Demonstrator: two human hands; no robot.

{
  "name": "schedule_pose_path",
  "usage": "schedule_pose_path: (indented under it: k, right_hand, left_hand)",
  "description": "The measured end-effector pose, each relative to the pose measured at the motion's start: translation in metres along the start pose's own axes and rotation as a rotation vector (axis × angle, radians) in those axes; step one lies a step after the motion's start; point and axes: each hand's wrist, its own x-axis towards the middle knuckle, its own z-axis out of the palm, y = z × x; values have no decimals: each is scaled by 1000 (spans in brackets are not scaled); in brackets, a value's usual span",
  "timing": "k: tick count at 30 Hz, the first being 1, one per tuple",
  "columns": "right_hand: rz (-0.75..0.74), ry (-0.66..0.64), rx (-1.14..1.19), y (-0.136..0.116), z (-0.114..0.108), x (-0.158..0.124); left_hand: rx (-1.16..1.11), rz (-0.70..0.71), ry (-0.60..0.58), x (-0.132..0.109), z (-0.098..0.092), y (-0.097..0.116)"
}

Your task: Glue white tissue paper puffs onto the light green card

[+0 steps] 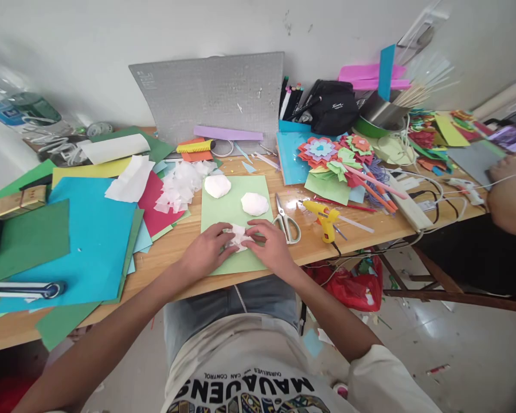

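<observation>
Between my two hands is a crumpled piece of white tissue paper (238, 236), over a light green sheet (212, 213). My left hand (208, 246) pinches its left side with thumb and fingers. On the other side, the fingers of my right hand (270, 244) close on its right edge. Two rounded white paper lumps, one at the upper left (217, 186) and one at the upper right (254, 203), lie on the same green sheet. Scissors (286, 222) rest just right of the sheet, near my right hand.
A pile of torn white tissue (184, 184) lies left of the green sheet. Coloured paper (94, 229) covers the left side. To the right are a yellow glue gun (324, 218), layered paper flowers (322, 150) and cables. A grey cutting mat (215, 97) leans on the wall. Another person's arm (511, 195) is at far right.
</observation>
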Motion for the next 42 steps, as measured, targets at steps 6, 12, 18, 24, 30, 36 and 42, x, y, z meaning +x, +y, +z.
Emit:
schedule_pose_path:
  k: [6,12,18,24,30,36,42]
  right_hand:
    - [-118,42,-271,-6,0,-6]
    - [-20,70,-128,-4,7,-2]
    - [71,69,75,-2,-2,5]
    - [41,101,-177,-3,-13,-4]
    - [-33,108,-303,-5,6,-3]
    - [-192,-41,-424,-6,-5,-3]
    - [-420,-235,-523,-9,-24,-5]
  left_hand:
    - [100,-62,74,1,10,16]
    - [117,-83,37,4,14,27]
    - [173,-106,14,5,15,27]
    - [269,-58,57,3,17,26]
    - [347,6,93,1,18,28]
    - [304,-34,81,6,19,27]
    - [263,42,32,7,13,21]
